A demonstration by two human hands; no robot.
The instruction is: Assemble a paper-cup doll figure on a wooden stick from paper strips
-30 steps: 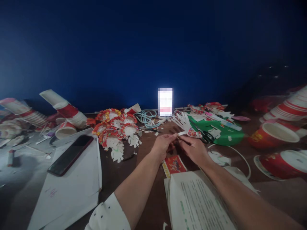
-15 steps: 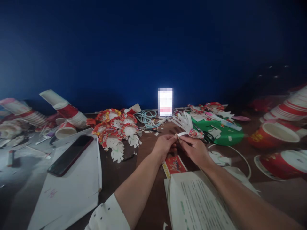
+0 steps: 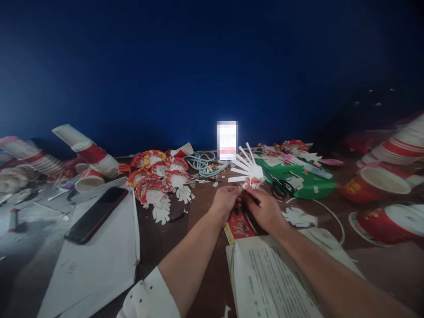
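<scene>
Both my hands meet over the middle of the table at a cut paper cup piece (image 3: pixel 253 176), whose white strips fan out up and to the left. My left hand (image 3: pixel 227 201) is closed, its thumb and fingertips pinched at the lower edge of the piece. From the other side my right hand (image 3: pixel 263 205) pinches the same edge, so the fingertips of both nearly touch. My fingers hide the part being gripped. Under my hands lies a flat red printed cup piece (image 3: pixel 241 226). Scissors (image 3: pixel 283 187) with black handles rest just right of the paper piece.
Finished-looking red and white paper cup shapes (image 3: pixel 159 176) lie left of centre. A phone (image 3: pixel 96 214) rests on a white board (image 3: pixel 86 274). Printed papers (image 3: pixel 268 274) lie in front, a green sheet (image 3: pixel 311 187) and cups (image 3: pixel 380 185) to the right. A lit screen (image 3: pixel 227 140) stands behind.
The paper cup piece has turned in my hands: its strips now spread up and left, and its body stands higher above my fingers. The scissors show more fully.
</scene>
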